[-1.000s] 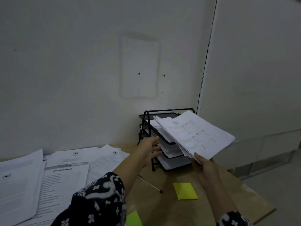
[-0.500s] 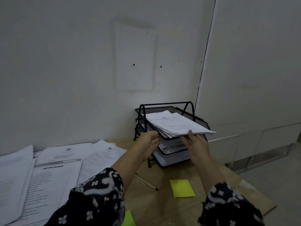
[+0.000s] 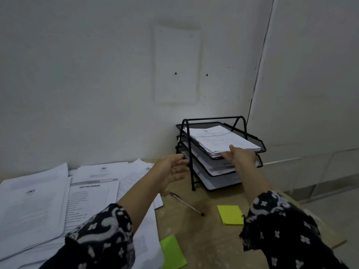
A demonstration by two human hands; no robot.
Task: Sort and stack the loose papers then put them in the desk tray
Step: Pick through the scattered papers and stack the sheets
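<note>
A black wire desk tray [image 3: 256,142] with three tiers stands at the back of the table, against the wall. A stack of white papers [image 3: 221,139] lies in its top tier. My right hand [image 3: 240,155] rests flat against the stack's near edge, fingers extended. My left hand [image 3: 172,170] hovers open beside the tray's left front post, holding nothing. The two lower tiers also hold white sheets [image 3: 217,168]. More loose papers [image 3: 58,197] lie spread over the left part of the table.
A pen [image 3: 186,203] lies on the wooden table in front of the tray. A yellow sticky pad [image 3: 230,214] sits to the right of it, and a green one [image 3: 172,251] lies near the front. The table's right edge runs close to the tray.
The stack, held up tilted in my right hand a second ago, has gone down into the top tier and been pushed in. My left hand has drawn slightly off the tray.
</note>
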